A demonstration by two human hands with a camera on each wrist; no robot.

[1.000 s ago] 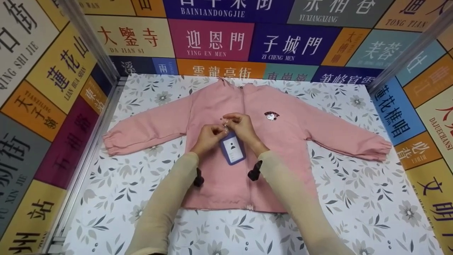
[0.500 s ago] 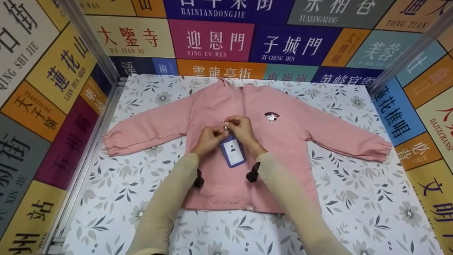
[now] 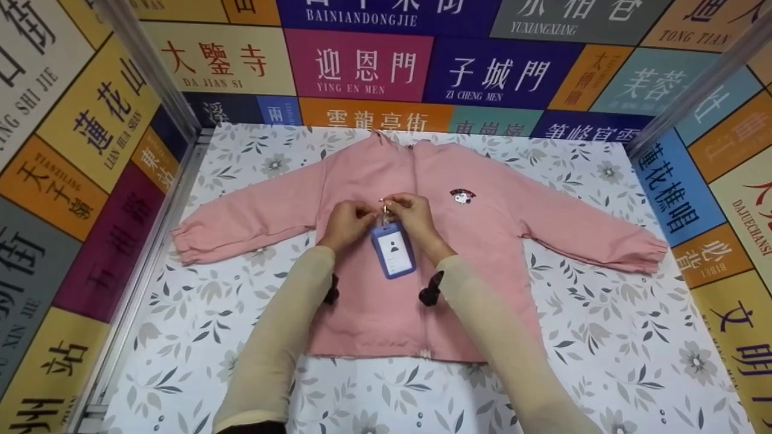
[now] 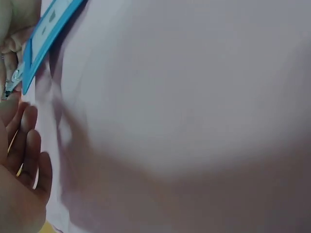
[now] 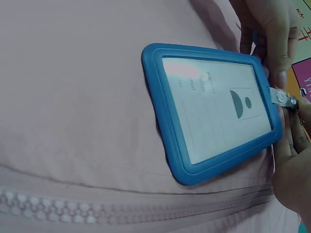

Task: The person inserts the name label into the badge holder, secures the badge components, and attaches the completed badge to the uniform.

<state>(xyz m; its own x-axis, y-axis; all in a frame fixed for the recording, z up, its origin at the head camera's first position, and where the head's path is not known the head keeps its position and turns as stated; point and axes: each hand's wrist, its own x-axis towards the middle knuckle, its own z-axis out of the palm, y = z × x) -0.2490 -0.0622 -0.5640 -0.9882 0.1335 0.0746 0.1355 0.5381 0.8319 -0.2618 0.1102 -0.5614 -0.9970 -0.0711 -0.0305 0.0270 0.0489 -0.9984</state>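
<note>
A blue badge holder (image 3: 393, 251) with a white card hangs by its clear strap between the two hands, over the front of a pink jacket (image 3: 368, 313). The right hand (image 3: 415, 217) pinches the metal clip (image 5: 294, 102) at the strap's end. Opposite it, the left hand (image 3: 348, 226) has its fingers curled, and its thumb tip pinches at the clear strap (image 5: 278, 96) beside the clip. In the left wrist view the holder (image 4: 46, 39) shows edge-on, and its clip end is partly hidden by fingers.
The jacket lies spread on a white tablecloth (image 3: 609, 337) with grey leaves, its sleeves (image 3: 259, 208) stretched to both sides. A zipper (image 5: 73, 211) runs down its front, and a small cartoon patch (image 3: 463, 197) sits on the chest. Patterned walls (image 3: 362, 66) enclose the back and sides.
The left hand has moved slightly up and left, uncovering more of the strap. The badge holder has shifted a little up and left. The right hand keeps hold of the clip.
</note>
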